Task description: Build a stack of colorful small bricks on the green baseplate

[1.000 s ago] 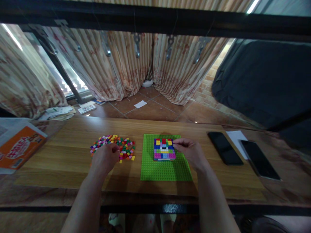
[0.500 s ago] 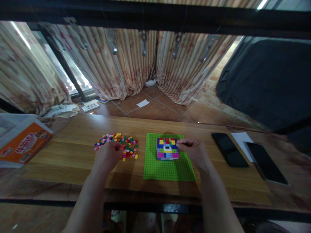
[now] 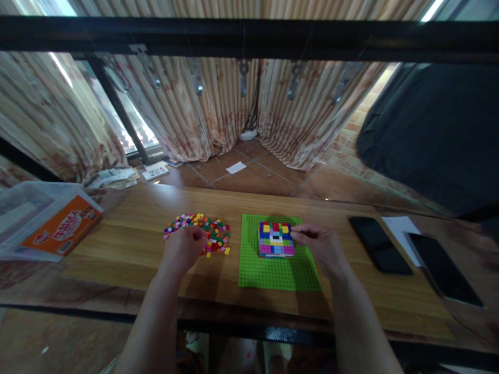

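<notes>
On a green studded baseplate (image 3: 278,272) stands a low square block of multicoloured toy bricks (image 3: 276,241). My right hand (image 3: 317,244) is at the right edge of this block, thumb and forefinger pinched together by its upper right corner; whether a brick is between them I cannot make out. To the left lies a loose pile of small coloured bricks (image 3: 218,228). Over the near side of that pile hovers my left hand (image 3: 185,249), its thumb and fingertips brought together. Anything in that pinch is too small to name.
Two dark phones (image 3: 379,244) (image 3: 444,267) lie to the right, with a white paper sheet (image 3: 403,236) by them. At the far left is a clear plastic box (image 3: 35,200) with an orange label. A dark bar (image 3: 249,39) crosses above the wooden tabletop (image 3: 128,244).
The whole scene has shifted to the right in the picture as the head turned left. Both hands stay by the same things, the left at the pile and the right at the block.
</notes>
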Tool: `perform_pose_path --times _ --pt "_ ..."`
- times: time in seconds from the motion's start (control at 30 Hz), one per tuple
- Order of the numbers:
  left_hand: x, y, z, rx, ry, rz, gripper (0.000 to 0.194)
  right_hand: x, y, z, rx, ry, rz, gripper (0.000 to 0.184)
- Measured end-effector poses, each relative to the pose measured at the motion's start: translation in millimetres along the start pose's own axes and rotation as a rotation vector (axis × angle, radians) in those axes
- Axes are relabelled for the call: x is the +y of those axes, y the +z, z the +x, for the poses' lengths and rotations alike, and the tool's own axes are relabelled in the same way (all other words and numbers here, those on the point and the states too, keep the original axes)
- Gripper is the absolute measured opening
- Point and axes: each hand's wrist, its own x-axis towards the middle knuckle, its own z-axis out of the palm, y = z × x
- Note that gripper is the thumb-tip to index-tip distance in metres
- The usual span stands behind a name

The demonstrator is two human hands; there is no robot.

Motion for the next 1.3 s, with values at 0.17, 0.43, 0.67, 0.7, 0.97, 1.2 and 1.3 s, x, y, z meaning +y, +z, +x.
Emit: perform_pose_path --times 0.17,0.43,0.67,0.7,0.97,1.2,1.3 --pt "-13.3 -6.6 0.2 0.073 -0.025 -0.072 0.028 -1.9 -6.2 3.1 0.224 -0.020 0.078 0.027" --pt "-59.1 -24.2 8.6 0.215 -0.266 -0.108 0.031 -4.6 -1.8 5.5 0.447 0.032 0.030 0.024" --pt "-78.4 -17.4 14.7 0.210 -0.333 -0.108 0.022 -12.2 6.8 2.1 0.445 0.048 -0.063 0.026" --pt "-79.4 -15.9 15.9 0.211 -0.331 -0.108 0.022 -16.2 7.9 -0.8 0.428 0.062 -0.081 0.023" --pt "-82.8 -8.0 28.1 0.212 -0.283 -0.101 0.033 -39.9 13.1 -14.7 0.350 0.094 -0.174 0.010" --pt "-80.2 -6.8 31.5 0.186 -0.283 -0.102 0.025 -36.0 14.1 -7.7 0.334 0.094 -0.154 0.011" --pt "-80.9 -7.8 30.7 0.190 -0.273 -0.103 0.019 -21.2 13.6 0.1 0.409 0.049 -0.120 0.018"
